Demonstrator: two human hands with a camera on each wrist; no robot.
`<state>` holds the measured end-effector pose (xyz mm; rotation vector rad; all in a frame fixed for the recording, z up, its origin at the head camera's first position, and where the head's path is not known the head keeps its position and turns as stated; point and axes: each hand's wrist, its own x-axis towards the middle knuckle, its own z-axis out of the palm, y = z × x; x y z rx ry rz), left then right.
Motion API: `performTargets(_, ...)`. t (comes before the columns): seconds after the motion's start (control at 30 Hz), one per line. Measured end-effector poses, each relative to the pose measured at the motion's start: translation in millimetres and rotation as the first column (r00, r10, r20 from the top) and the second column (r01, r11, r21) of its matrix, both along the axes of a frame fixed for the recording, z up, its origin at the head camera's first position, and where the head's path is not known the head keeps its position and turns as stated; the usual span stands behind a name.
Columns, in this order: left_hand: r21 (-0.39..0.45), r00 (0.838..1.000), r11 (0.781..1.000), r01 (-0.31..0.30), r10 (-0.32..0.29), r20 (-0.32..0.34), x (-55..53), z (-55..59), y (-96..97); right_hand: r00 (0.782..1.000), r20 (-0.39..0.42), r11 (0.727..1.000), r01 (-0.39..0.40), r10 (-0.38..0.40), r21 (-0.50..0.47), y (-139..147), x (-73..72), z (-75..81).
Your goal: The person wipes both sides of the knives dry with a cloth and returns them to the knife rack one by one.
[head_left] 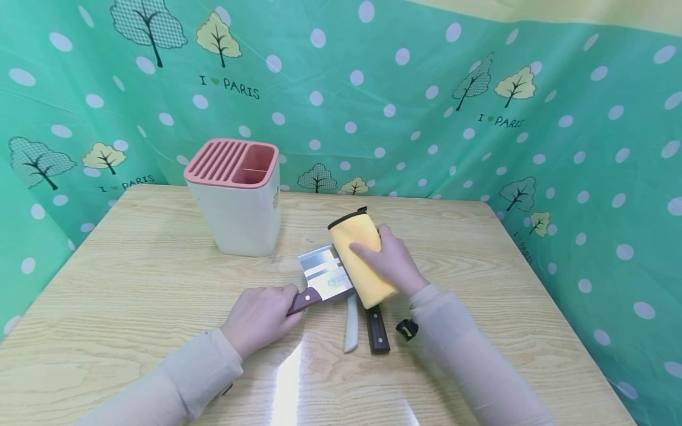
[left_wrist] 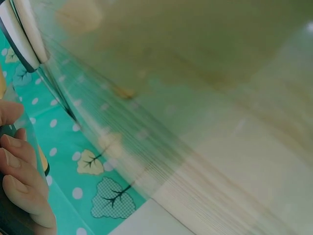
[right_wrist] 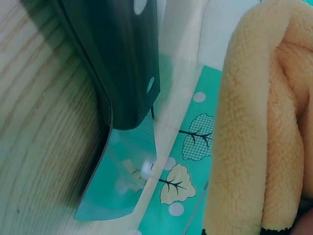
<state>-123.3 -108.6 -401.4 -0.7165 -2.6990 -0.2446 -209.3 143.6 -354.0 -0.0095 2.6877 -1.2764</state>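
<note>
My left hand (head_left: 262,313) grips the dark brown handle of a cleaver (head_left: 326,271). Its broad, shiny blade lies tilted toward the right. My right hand (head_left: 395,263) holds a folded yellow cloth (head_left: 359,254) with dark edging, which covers the blade's right end. Below the cloth, two knife handles point toward me: a pale one (head_left: 351,325) and a black riveted one (head_left: 378,334). The right wrist view shows the plush cloth (right_wrist: 244,132) close up, beside a dark-handled knife (right_wrist: 122,63) on the table. In the left wrist view, the left fingers (left_wrist: 22,166) are curled at the edge.
A white knife block (head_left: 240,219) with a pink slotted top stands behind and left of the hands on the wooden table (head_left: 133,284). A green dotted curtain (head_left: 341,112) hangs round the back and sides. A small black object (head_left: 407,329) shows beside the right sleeve.
</note>
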Motion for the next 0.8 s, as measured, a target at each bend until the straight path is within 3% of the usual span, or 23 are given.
performTargets(0.43, 0.003, 1.0, 1.0, 0.003, -0.003, -0.001, 0.3, 1.4, 1.0, 1.0, 0.026, 0.999, -0.002, 0.004, -0.055, -2.8, 0.5, -4.1)
performTargets(0.8, 0.004, 0.999, 1.0, -0.01, 0.01, 0.036, 1.2, 1.6, 1.8, 0.999, 0.024, 0.998, -0.023, 0.025, -0.062, -8.1, 2.9, -5.2)
